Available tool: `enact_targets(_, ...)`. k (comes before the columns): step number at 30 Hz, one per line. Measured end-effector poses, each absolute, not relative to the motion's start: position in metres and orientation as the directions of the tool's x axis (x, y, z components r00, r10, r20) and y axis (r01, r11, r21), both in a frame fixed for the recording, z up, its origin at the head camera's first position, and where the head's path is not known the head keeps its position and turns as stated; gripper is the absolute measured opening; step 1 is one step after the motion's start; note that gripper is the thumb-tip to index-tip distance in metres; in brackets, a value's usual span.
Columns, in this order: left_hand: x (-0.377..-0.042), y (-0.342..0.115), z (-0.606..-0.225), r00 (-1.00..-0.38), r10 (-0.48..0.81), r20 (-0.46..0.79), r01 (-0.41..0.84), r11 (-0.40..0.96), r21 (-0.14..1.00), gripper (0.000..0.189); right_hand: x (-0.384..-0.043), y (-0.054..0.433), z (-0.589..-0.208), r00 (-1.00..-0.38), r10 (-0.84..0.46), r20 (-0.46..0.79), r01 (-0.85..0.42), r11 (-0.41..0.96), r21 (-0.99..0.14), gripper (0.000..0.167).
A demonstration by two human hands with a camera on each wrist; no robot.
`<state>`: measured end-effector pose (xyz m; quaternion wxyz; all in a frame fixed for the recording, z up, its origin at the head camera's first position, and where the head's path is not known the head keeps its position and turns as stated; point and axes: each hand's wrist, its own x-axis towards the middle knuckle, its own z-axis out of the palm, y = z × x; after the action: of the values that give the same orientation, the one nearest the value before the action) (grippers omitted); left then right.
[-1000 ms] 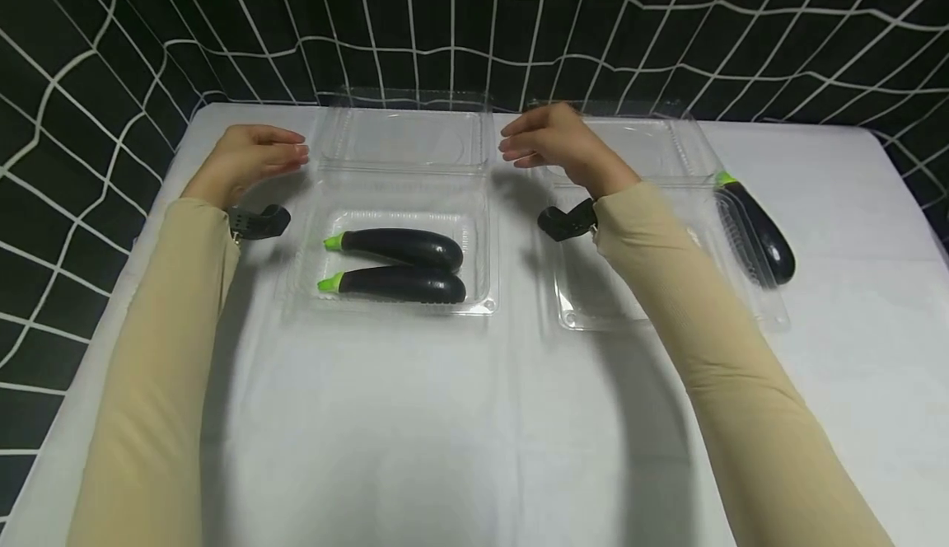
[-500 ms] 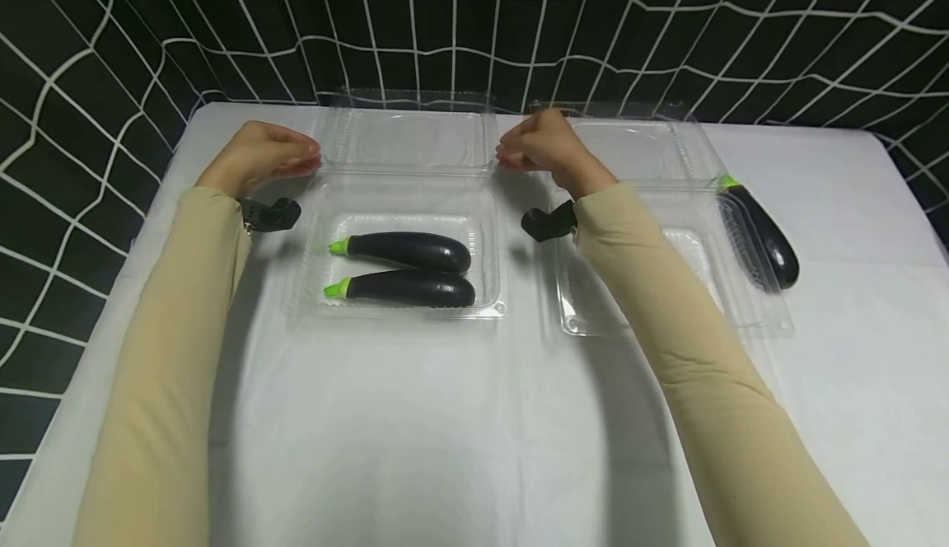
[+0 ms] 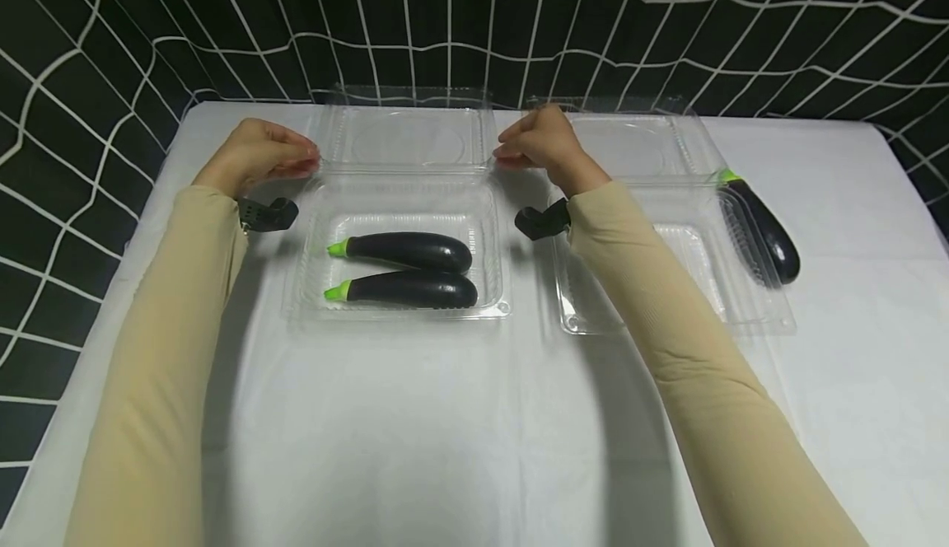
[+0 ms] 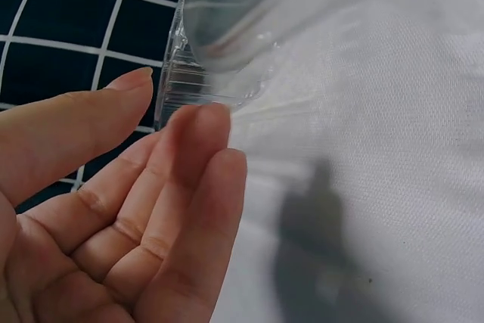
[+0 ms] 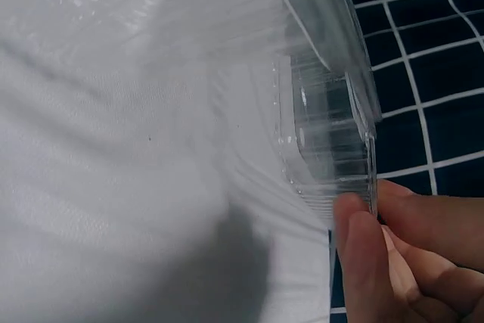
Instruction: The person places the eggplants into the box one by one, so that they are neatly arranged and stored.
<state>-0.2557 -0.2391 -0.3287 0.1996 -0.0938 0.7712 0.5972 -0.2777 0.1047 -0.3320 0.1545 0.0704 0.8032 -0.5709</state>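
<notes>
Two dark eggplants (image 3: 411, 290) with green stems lie side by side in the base of a clear plastic clamshell container (image 3: 400, 312). Its lid (image 3: 408, 137) stands folded back behind the base. My left hand (image 3: 259, 154) has curled fingers around the lid's left edge, near the hinge; the left wrist view shows that edge (image 4: 172, 81) between thumb and fingers. At the opposite edge, my right hand (image 3: 544, 143) pinches the lid; in the right wrist view thumb and fingertips close on the clear rim (image 5: 370, 172).
A second open clear container (image 3: 756, 316) stands to the right, partly behind my right forearm. Another eggplant (image 3: 767, 234) lies against its right side. White cloth (image 3: 415, 432) covers the table, and a dark cloth with a white grid (image 3: 474, 20) hangs behind.
Both hands have moved inward to the side edges of the left container's lid, their fingers now at its rim. The eggplants stay in their places.
</notes>
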Motion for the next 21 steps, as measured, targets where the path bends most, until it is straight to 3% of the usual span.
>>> enact_targets(8, -0.256, -0.239, -0.327, -0.92, 0.017, -0.391, -0.37, 0.292, 0.882, 0.006, -0.275, 0.102, -0.331, -0.96, -0.069, -0.273, 0.247, 0.264, -0.932, 0.033)
enact_targets(16, -0.25, -0.245, -0.323, -0.955, 0.048, -0.294, -0.273, 0.256, 0.927, 0.011, -0.27, 0.107, -0.327, -0.981, -0.114, -0.16, 0.138, 0.174, -0.975, 0.004)
enact_targets(21, -0.246, -0.247, -0.323, -0.971, 0.064, -0.229, -0.207, 0.253, 0.945, 0.014, -0.27, 0.112, -0.323, -0.99, -0.111, -0.082, 0.072, 0.09, -0.993, 0.007)
